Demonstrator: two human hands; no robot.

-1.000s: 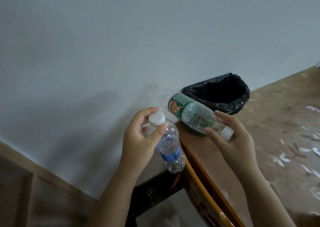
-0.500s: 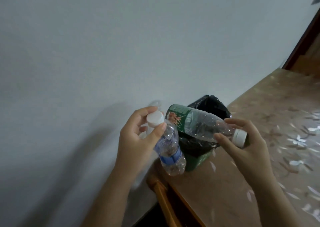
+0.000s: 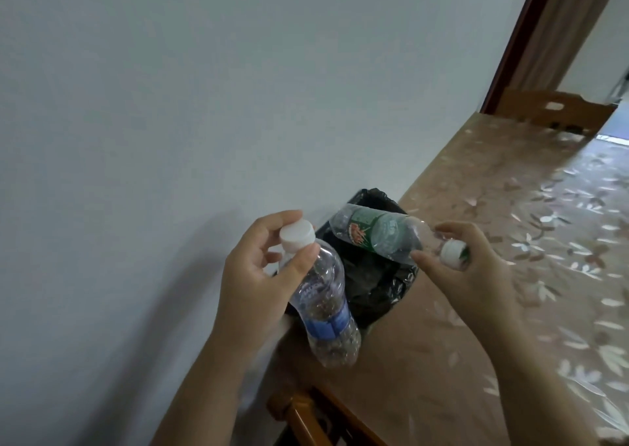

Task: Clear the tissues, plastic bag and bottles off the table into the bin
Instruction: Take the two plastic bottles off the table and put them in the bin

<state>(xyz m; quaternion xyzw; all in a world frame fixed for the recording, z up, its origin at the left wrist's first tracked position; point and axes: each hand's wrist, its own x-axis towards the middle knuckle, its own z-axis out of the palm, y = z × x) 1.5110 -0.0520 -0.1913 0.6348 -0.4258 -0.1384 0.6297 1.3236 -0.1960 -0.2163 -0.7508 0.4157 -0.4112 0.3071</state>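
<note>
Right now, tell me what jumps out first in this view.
Two clear plastic bottles held up at centre: the left hand grips the blue-label bottle by its neck, and the right hand holds the green-label bottle near its cap. Behind them stands the black-lined bin, at the table edge by the wall.

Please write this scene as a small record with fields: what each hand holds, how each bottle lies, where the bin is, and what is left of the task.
left hand: holds the blue-label bottle near its white cap, bottle hanging base down
right hand: holds the green-label bottle at its neck, bottle nearly level
green-label bottle position: body over the bin's opening
bin: black liner, beside the table, against the wall
bottles binned: none yet
tissues, plastic bag: not seen
</note>
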